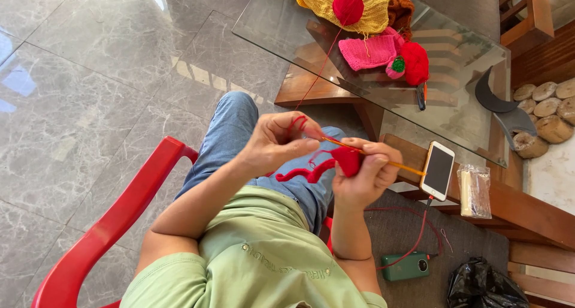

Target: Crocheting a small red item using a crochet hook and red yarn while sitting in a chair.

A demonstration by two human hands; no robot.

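**Over the lap, hook and red yarn**

Above our blue-jeaned lap, we hold the crochet hook (374, 157) nearly level, its long axis running from upper left down to the right. Our right hand (362, 176) is closed around the hook and the small red crochet piece (346, 160). Our left hand (277, 143) pinches the red yarn (317, 74), looped over a finger and running up to the red ball (348, 5) on the glass table (269, 26). We cannot see the hook's tip.

Light: bright, even daylight
Glare: pale window reflections on the marble floor (90, 74) and glass tabletop (269, 20)
Shadows: soft, faint
Focus: sharp, slight edge distortion
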